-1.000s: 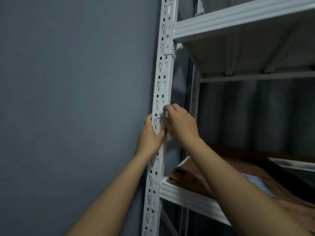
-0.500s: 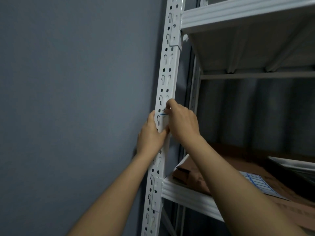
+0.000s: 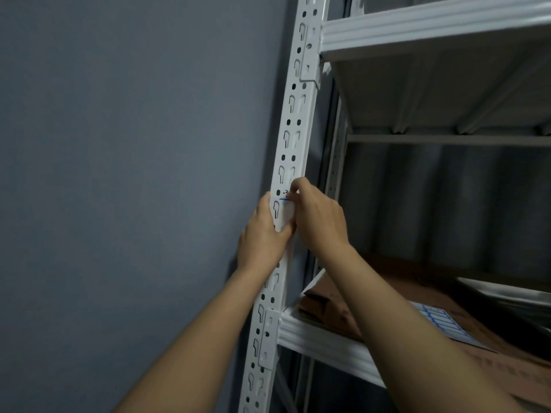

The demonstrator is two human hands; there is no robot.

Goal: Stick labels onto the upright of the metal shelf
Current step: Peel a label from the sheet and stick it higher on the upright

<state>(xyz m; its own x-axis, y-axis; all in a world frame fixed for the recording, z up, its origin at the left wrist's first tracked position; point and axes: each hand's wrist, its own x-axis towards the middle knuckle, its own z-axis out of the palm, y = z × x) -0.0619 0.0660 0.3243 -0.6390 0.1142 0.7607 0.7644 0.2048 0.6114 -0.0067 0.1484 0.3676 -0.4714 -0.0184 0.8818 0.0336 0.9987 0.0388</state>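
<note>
Both hands' fingers (image 3: 293, 186) pinch label (image 3: 286, 211) on upright (image 3: 293, 138) — shelf (image 3: 322, 338) holds cardboard (image 3: 334, 308).

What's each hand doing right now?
Left hand: pressing the label onto the upright.
Right hand: fingers curled, pinching the label's top edge.

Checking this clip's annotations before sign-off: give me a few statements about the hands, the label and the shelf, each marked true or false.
1. Both hands are at the upright. True.
2. The label has a red line on top. False: the line is blue.
3. The right hand grips the lower shelf. False: it is up at the label.
4. The left hand is wrapped around the upright's left edge. True.
5. A blue-lined sheet lies on cardboard. True.
</note>
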